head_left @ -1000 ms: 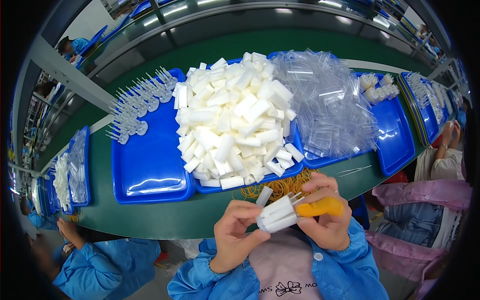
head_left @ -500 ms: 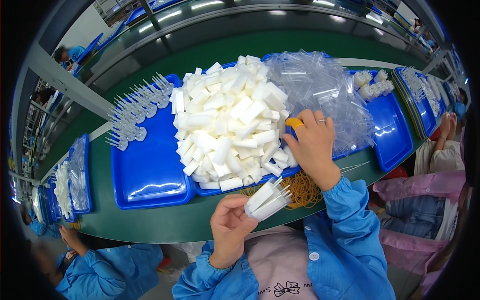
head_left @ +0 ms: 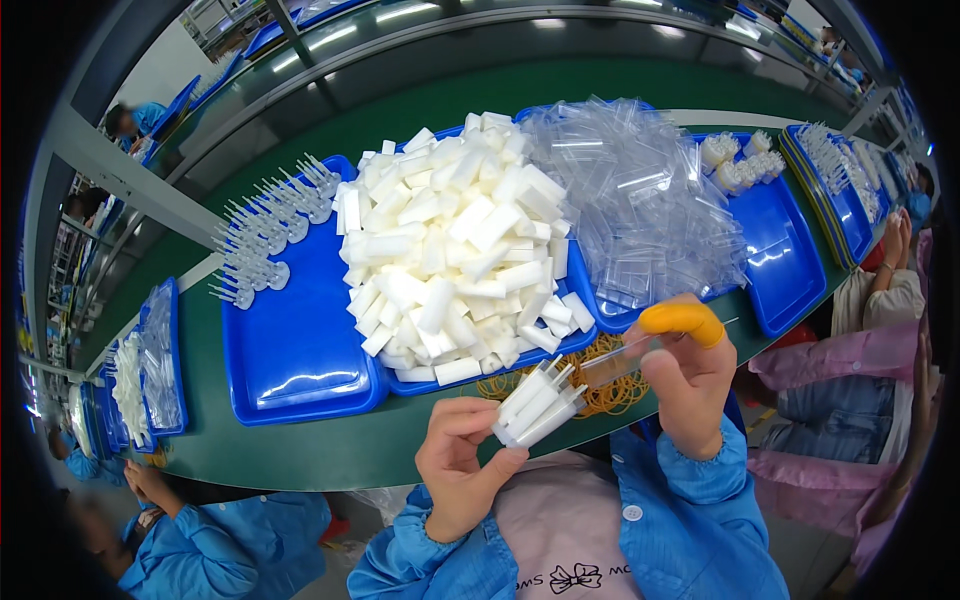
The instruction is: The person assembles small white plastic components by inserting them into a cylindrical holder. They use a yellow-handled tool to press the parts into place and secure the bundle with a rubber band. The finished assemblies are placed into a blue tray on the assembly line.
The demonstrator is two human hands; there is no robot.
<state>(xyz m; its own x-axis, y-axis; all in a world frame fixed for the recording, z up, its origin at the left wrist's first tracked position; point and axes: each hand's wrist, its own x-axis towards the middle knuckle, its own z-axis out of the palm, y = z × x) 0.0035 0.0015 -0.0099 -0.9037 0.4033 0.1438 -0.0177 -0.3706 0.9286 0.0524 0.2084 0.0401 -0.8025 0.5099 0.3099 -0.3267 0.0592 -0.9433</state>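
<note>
My left hand (head_left: 462, 462) is closed round the base of a pronged plastic part (head_left: 538, 404) fitted with white foam pieces, its thin tips pointing up and to the right. At least one foam piece on it seems to have a clear cover. My right hand (head_left: 692, 372), with a yellow finger cot (head_left: 682, 321), pinches a clear plastic sleeve (head_left: 612, 366) between thumb and forefinger, just right of the pronged part and apart from it. Past both hands lie a heap of white foam pieces (head_left: 450, 240) and a heap of clear plastic sleeves (head_left: 640, 200).
Similar pronged parts (head_left: 275, 225) stand in the blue tray (head_left: 300, 350) at left. Yellow rubber bands (head_left: 610, 395) lie by the table edge. White pieces (head_left: 745, 165) occupy the right blue tray (head_left: 785, 255). Other people sit on both sides.
My right hand has drawn back from the sleeve heap toward my left hand, now with a clear plastic sleeve in its fingers. My left hand has stayed nearly in place.
</note>
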